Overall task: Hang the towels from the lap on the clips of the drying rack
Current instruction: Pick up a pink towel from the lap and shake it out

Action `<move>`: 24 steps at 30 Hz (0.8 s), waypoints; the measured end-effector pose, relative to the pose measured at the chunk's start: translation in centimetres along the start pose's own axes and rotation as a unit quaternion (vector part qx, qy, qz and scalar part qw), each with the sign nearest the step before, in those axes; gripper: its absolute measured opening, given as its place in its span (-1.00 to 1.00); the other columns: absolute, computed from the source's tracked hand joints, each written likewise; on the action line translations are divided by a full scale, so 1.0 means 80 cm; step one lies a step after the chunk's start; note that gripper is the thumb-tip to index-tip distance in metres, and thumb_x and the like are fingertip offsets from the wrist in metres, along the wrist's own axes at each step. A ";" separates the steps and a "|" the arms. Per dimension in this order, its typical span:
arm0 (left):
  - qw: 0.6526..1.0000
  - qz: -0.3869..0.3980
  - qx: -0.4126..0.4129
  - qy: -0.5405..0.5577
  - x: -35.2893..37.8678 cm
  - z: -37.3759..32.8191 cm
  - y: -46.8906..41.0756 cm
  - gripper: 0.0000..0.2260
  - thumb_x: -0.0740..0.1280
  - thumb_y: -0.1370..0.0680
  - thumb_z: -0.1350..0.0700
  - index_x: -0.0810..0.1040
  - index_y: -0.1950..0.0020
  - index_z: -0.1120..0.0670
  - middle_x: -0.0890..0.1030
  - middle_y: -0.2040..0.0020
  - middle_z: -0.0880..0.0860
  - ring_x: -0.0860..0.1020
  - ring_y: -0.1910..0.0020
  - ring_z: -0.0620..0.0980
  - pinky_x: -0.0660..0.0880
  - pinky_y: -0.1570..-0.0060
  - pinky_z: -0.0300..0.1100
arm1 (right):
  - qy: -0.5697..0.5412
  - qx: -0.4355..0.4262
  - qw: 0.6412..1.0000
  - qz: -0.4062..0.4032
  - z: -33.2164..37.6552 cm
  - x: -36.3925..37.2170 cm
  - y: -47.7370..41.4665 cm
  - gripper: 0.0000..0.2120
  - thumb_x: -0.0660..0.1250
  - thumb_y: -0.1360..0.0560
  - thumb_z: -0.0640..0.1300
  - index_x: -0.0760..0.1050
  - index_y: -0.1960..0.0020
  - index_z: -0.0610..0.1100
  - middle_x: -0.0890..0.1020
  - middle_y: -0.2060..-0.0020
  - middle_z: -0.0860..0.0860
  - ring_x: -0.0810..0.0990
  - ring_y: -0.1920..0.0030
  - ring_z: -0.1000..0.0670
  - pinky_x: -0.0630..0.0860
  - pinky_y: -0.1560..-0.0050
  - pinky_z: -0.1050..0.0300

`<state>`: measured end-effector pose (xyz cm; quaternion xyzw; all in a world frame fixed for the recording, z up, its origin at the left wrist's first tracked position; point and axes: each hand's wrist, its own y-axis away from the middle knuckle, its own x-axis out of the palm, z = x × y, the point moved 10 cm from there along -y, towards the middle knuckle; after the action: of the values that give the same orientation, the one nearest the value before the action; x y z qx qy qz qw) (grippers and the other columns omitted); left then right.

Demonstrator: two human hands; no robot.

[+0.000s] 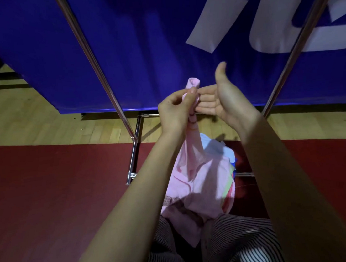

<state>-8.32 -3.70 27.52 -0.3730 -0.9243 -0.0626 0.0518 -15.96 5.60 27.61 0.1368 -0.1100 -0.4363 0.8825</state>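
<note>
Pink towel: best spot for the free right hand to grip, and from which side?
Probably the rolled top corner of the pink towel, from the right. It sticks up free above where the left hand pinches, and the open right hand is beside it. Below, the cloth hangs bunched toward the lap.

White lettering on the blue banner (143, 42) cannot be read.

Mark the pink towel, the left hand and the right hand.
pink towel (200, 175), head view, on the hanging cloth below the hands.
left hand (173, 112), head view, on the back of the hand pinching the towel.
right hand (226, 96), head view, on the open palm.
</note>
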 end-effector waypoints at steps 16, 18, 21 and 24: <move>0.955 0.088 0.173 -0.223 0.021 -0.026 -0.004 -0.86 0.23 -0.48 0.28 0.55 0.06 0.12 0.54 0.28 -0.14 0.47 0.32 -0.30 0.40 0.24 -0.41 | 0.166 -0.100 0.981 0.003 -0.005 -0.021 -0.003 -0.23 0.44 -0.43 -0.11 0.07 -0.49 -0.02 0.46 -0.21 0.02 0.51 -0.18 0.08 0.46 -0.18 0.24; 0.951 0.111 0.179 -0.227 0.025 -0.025 -0.003 -0.85 0.23 -0.49 0.30 0.53 0.07 0.09 0.53 0.28 -0.17 0.47 0.29 -0.25 0.40 0.21 -0.39 | 0.139 -0.115 0.983 0.029 -0.005 -0.022 -0.005 -0.31 0.42 -0.44 -0.22 0.16 -0.46 -0.04 0.51 -0.13 0.02 0.54 -0.12 0.07 0.50 -0.17 0.20; 0.950 0.092 0.196 -0.224 0.019 -0.029 -0.006 -0.85 0.23 -0.48 0.30 0.52 0.06 0.10 0.51 0.28 -0.19 0.46 0.30 -0.29 0.39 0.21 -0.40 | 0.121 -0.127 0.984 0.020 -0.003 -0.032 -0.005 -0.67 0.38 -0.43 -0.34 0.46 -0.17 -0.16 0.58 0.05 -0.06 0.55 0.06 0.01 0.52 -0.01 0.08; 0.953 0.047 0.199 -0.225 0.009 -0.031 -0.009 -0.86 0.25 -0.48 0.28 0.56 0.05 0.12 0.52 0.29 -0.22 0.47 0.32 -0.31 0.40 0.22 -0.41 | 0.147 -0.160 0.976 -0.032 0.006 -0.039 -0.002 -0.89 0.37 -0.43 -0.34 0.51 0.16 -0.16 0.54 0.28 -0.06 0.49 0.26 0.06 0.45 0.20 0.18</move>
<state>-9.25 -4.09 29.99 -0.4029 -0.8870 0.2104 -0.0816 -18.11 7.94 27.74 0.0600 0.0962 -0.4514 0.8851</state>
